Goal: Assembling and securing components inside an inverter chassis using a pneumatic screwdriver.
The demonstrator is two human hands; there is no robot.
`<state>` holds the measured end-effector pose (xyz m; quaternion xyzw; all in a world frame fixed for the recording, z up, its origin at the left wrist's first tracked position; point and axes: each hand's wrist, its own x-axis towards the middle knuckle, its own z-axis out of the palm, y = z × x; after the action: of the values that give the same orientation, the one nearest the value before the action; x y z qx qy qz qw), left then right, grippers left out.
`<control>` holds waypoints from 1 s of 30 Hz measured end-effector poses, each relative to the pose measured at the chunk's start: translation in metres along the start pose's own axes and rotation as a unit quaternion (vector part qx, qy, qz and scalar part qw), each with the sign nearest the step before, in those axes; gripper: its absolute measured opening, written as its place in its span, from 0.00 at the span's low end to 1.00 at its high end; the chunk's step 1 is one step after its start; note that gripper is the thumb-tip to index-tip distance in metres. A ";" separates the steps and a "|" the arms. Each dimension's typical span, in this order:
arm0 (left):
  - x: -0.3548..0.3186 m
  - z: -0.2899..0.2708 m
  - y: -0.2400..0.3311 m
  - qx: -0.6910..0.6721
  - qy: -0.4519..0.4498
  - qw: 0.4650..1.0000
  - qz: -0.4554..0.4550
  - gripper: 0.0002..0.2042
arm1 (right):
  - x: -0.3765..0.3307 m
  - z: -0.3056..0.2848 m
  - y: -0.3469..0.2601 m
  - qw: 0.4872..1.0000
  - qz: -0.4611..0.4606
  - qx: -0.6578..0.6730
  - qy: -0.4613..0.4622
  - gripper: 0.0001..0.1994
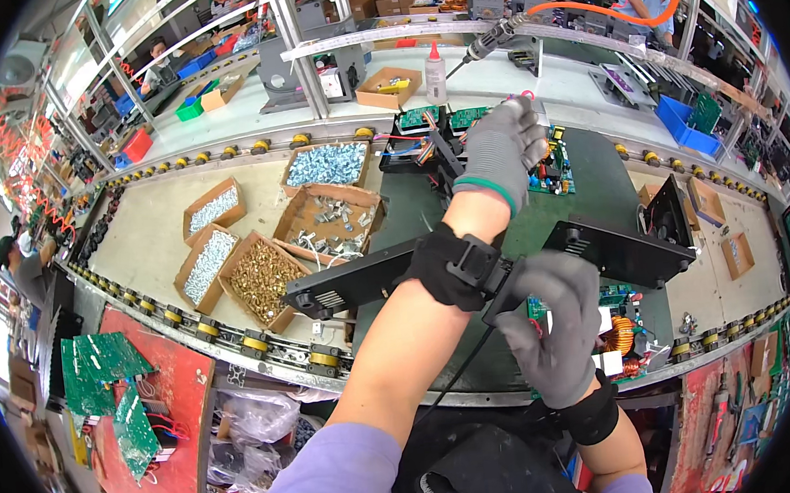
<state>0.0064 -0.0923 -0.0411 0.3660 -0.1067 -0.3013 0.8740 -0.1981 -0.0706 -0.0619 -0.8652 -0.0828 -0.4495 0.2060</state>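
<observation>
My left hand (498,152), in a grey glove, reaches far across the dark green work mat (610,176). Its fingers curl over a green circuit board (550,170) with coloured wires. More boards with a black frame (423,130) lie just left of it. My right hand (555,327), also gloved, is close to me and grips the edge of a long black metal housing (615,249) that spans the mat. Below it, a board with copper coils (616,332) shows. A black wrist strap (456,265) crosses my left forearm.
Cardboard boxes sit to the left: brass parts (264,274), silver screws (208,264), metal brackets (334,219), and shiny fasteners (327,164). A powered screwdriver on an orange hose (490,38) hangs above, next to a white bottle (435,70). Green boards (101,359) lie lower left. Other workers (20,259) stand nearby.
</observation>
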 end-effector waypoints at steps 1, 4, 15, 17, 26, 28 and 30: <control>-0.004 -0.002 0.003 -0.088 -0.024 0.996 -0.016 0.10 | -0.001 0.003 0.004 1.000 0.005 -0.008 -0.012 0.23; -0.014 -0.001 0.012 -0.100 -0.054 0.993 0.032 0.11 | -0.002 0.012 0.012 0.998 0.053 0.031 -0.004 0.43; -0.008 -0.001 0.026 0.422 0.165 0.806 0.382 0.11 | -0.012 0.009 -0.021 0.990 0.077 0.080 -0.089 0.28; -0.010 0.000 0.026 0.402 0.162 0.771 0.466 0.10 | -0.015 0.013 -0.023 0.984 0.122 0.108 -0.066 0.25; -0.022 0.013 0.025 0.364 0.116 0.789 0.482 0.11 | -0.018 0.027 -0.028 0.893 0.337 0.297 0.003 0.31; -0.023 0.014 0.024 0.392 0.113 0.739 0.537 0.10 | -0.018 0.025 -0.026 0.886 0.342 0.313 0.012 0.31; -0.024 0.015 0.026 0.419 0.110 0.682 0.589 0.09 | -0.019 0.021 -0.023 0.878 0.347 0.330 0.020 0.30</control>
<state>-0.0071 -0.0725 -0.0113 0.5862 -0.3182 0.3941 0.6324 -0.2013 -0.0398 -0.0819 -0.7111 0.0827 -0.3129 0.6242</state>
